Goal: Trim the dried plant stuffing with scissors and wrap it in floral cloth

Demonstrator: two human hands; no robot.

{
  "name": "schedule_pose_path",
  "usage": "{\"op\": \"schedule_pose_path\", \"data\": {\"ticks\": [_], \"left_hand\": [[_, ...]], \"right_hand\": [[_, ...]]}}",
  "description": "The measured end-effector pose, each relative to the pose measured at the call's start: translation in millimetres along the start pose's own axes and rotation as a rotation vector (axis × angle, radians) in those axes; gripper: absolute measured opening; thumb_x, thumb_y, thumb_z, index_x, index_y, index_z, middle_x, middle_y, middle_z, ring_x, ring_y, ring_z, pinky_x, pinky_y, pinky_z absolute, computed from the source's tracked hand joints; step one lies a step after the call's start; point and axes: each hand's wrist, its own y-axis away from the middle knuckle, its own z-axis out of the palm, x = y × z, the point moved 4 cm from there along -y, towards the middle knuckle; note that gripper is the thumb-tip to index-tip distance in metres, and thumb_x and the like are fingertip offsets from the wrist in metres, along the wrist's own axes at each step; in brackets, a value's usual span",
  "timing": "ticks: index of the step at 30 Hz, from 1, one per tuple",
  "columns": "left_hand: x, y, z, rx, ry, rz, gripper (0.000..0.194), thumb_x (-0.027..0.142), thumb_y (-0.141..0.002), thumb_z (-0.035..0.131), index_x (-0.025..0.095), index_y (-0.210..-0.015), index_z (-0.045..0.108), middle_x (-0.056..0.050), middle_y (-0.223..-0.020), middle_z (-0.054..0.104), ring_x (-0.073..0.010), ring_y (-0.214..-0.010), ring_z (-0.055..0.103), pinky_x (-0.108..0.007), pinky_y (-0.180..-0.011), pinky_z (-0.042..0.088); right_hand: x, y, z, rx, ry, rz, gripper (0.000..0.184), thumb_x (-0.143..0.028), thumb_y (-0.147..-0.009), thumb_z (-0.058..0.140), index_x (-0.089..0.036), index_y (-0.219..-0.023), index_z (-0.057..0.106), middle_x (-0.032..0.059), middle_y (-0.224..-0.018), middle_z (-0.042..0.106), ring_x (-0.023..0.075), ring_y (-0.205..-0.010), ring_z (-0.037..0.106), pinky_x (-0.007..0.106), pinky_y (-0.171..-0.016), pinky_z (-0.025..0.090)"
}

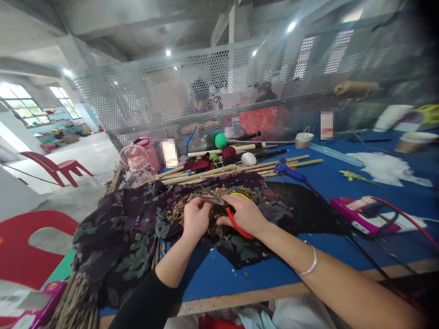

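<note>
In the head view, the person's right hand (246, 214) is wrapped around the handles of the scissors (215, 199), whose blades point toward the left hand (196, 218). The left thumb and fingers are drawn narrowly together beside the blades; whether they pinch anything cannot be told. The scissors are above a heap of dried plant bits (176, 209) on dark floral cloth (120, 214), which lies over a blue tabletop (206, 278).

The likeliest mishap seems a nicked left fingertip, since it sits so close to the blades and a small slip could bring them together. A tug on the rumpled cloth could also spill the heap; a few flecks already lie on the bare blue. The blades might snip the cloth too, should they dip through the bits.
</note>
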Motion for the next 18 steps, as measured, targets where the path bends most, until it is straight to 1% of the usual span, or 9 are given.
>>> {"op": "schedule_pose_path", "data": {"ticks": [4,7,10,13,16,18], "left_hand": [[-2.8,-2.8,-0.2,-0.04,0.006,0.015,0.017,0.03,-0.066,0.06,0.014,-0.064,0.064,0.0,-0.056,0.06,-0.009,-0.049,0.047,-0.02,-0.049,0.036],[-6.0,-6.4,-1.2,-0.077,-0.035,0.052,0.017,0.03,-0.067,0.058,0.014,-0.063,0.064,0.0,-0.057,0.06,-0.0094,-0.05,0.047,-0.02,-0.05,0.037],[-8.0,-9.5,-2.9,-0.081,-0.105,0.101,0.018,0.03,-0.068,0.057,0.015,-0.06,0.063,0.0,-0.055,0.058,-0.0097,-0.05,0.047,-0.02,-0.051,0.037],[-10.2,-13.3,-5.3,-0.085,-0.161,0.12,0.021,0.031,-0.069,0.056,0.015,-0.057,0.061,0.001,-0.053,0.057,-0.0098,-0.049,0.046,-0.021,-0.05,0.036],[-11.4,-19.7,-10.9,-0.108,-0.221,0.128,0.024,0.035,-0.07,0.057,0.014,-0.06,0.064,0.0,-0.055,0.059,-0.0098,-0.048,0.046,-0.021,-0.048,0.035],[-11.3,-25.2,-17.3,-0.132,-0.267,0.136,0.025,0.036,-0.07,0.058,0.014,-0.066,0.068,-0.001,-0.058,0.062,-0.0103,-0.048,0.048,-0.021,-0.048,0.035]], "right_hand": [[-0.6,1.5,-1.4,-0.005,0.026,0.014,0.057,-0.058,-0.067,0.064,-0.017,-0.106,0.059,0.0113,-0.096,0.066,0.025,-0.092,0.061,0.035,-0.081,0.048],[-1.2,1.8,-3.3,-0.027,0.043,0.031,0.052,-0.057,-0.069,0.063,-0.019,-0.105,0.059,0.0098,-0.096,0.067,0.0238,-0.091,0.062,0.033,-0.079,0.048],[-1.1,1.6,-4.3,-0.05,0.086,0.057,0.047,-0.057,-0.072,0.06,-0.021,-0.102,0.059,0.0085,-0.089,0.068,0.0233,-0.084,0.064,0.03,-0.071,0.047],[-1.1,1.6,-3.7,-0.069,0.138,0.073,0.046,-0.06,-0.073,0.056,-0.022,-0.098,0.06,0.0071,-0.08,0.069,0.0236,-0.076,0.066,0.029,-0.064,0.046],[-0.8,1.3,-3.7,-0.085,0.17,0.088,0.044,-0.062,-0.074,0.053,-0.024,-0.094,0.061,0.0045,-0.072,0.068,0.0231,-0.071,0.066,0.027,-0.059,0.045],[-0.2,0.4,-5.6,-0.068,0.169,0.095,0.043,-0.062,-0.075,0.053,-0.024,-0.094,0.062,0.0038,-0.072,0.069,0.0226,-0.071,0.066,0.026,-0.059,0.045]]}}
